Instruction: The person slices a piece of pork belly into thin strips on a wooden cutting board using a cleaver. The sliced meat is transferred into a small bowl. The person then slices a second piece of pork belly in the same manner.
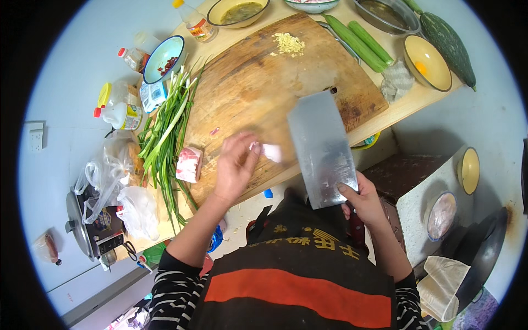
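Note:
My left hand (237, 165) pinches a small pale strip of raw meat (271, 152) between thumb and fingers, over the near part of the wooden cutting board (264, 90). The strip and fingertips are blurred. My right hand (361, 198) grips a broad cleaver (321, 144) by its dark red handle, with the thumb against the blade; the blade covers the board's near right edge. A block of raw pork (189, 165) lies to the left of my left hand, beside a bunch of green onions (171, 128). Chopped garlic (290, 44) is heaped at the board's far side.
A blue-rimmed bowl (165, 60) and seasoning bottles (123, 117) stand at the left. Beyond the board are a bowl of liquid (238, 12) and green gourd pieces (357, 43). A yellow bowl with egg (428, 62) and a grey cloth (397, 81) lie right.

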The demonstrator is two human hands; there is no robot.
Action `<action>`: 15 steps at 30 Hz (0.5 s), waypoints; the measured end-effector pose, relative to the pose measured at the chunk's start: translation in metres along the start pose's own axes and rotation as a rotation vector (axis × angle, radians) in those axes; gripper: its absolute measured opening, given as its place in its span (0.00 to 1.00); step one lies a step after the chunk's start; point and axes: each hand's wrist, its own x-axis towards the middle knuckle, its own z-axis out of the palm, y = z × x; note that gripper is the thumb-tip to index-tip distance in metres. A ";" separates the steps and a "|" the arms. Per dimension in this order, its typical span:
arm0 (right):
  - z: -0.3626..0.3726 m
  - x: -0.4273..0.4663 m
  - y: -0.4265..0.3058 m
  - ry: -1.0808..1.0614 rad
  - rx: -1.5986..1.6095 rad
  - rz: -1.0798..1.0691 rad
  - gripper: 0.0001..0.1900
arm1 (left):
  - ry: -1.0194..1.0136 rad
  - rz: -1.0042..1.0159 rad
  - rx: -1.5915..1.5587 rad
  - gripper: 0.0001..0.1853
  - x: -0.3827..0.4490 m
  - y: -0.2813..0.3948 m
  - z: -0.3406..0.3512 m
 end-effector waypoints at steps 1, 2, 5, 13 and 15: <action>0.001 0.000 0.003 -0.010 0.007 0.016 0.11 | 0.056 0.103 0.111 0.13 -0.006 0.003 0.001; 0.003 0.001 0.005 -0.020 0.014 0.032 0.11 | 0.038 0.196 0.148 0.13 -0.010 0.003 0.007; 0.010 -0.001 0.009 -0.030 -0.011 0.063 0.13 | -0.016 0.314 0.208 0.15 -0.024 -0.001 0.019; 0.010 -0.010 0.017 -0.027 -0.030 0.096 0.11 | -0.070 0.323 0.271 0.20 -0.029 0.001 0.021; 0.011 -0.011 0.019 -0.034 -0.023 0.096 0.11 | -0.075 0.323 0.264 0.20 -0.029 -0.001 0.021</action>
